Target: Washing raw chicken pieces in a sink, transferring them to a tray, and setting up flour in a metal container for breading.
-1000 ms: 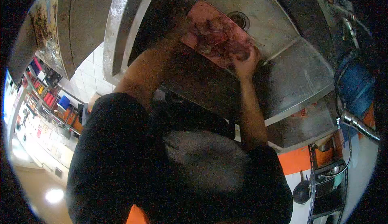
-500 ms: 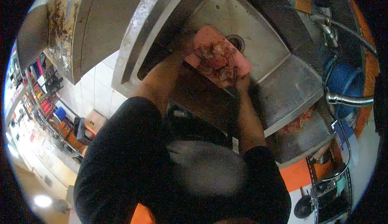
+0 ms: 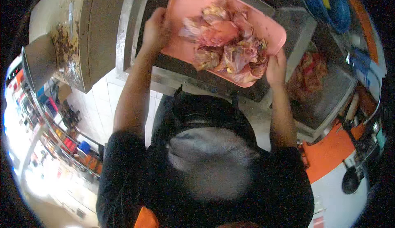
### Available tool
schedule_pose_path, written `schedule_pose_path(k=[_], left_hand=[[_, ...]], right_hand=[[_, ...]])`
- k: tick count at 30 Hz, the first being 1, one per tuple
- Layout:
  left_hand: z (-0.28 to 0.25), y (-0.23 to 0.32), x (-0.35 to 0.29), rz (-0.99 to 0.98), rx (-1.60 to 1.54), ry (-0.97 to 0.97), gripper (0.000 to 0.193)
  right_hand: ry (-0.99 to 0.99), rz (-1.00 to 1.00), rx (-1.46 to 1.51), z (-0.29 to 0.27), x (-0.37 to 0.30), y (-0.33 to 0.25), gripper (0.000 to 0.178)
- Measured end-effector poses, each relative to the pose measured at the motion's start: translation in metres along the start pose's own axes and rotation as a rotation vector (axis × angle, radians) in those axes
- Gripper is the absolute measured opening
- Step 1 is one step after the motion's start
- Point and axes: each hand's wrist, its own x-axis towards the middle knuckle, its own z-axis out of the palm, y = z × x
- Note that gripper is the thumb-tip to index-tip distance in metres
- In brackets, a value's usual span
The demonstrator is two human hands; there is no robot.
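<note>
A pink tray [image 3: 183, 3] is held up over the steel sink, with raw meat pieces [image 3: 222, 32] heaped on it, looking like chicken. My left hand [image 3: 157, 29] is closed on the tray's left edge. At the near right corner, my right hand [image 3: 276, 68] grips the rim, its fingers partly under the tray. The tray slants down toward the right. It covers most of the sink basin from view.
To the right, more raw meat [image 3: 308, 73] lies in a steel basin [image 3: 317, 108]. A blue tub [image 3: 331, 8] with something yellow in it stands at the far right. The sink's steel rim [image 3: 127, 30] runs along the left, beside a rust-stained cabinet [image 3: 92, 34].
Both hands have raised the pink tray with its meat out of the sink, bringing it closer and larger in view. The view has shifted, showing more of the right basin.
</note>
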Motion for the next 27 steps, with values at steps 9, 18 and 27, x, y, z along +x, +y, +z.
schedule_pose_path(k=[9, 18, 27], left_hand=[[-0.105, 0.097, -0.149, -0.076, -0.781, 0.070, 0.025], [-0.206, 0.065, -0.320, -0.180, -0.904, 0.535, 0.022], [-0.222, 0.007, -0.577, -0.208, -0.581, 0.788, 0.027]], right_hand=[[0.088, -0.124, 0.205, -0.125, -0.082, -0.124, 0.038], [-0.349, -0.045, 0.404, -0.076, -0.197, -0.244, 0.032], [-0.725, -0.118, 0.462, -0.031, -0.297, -0.235, 0.038]])
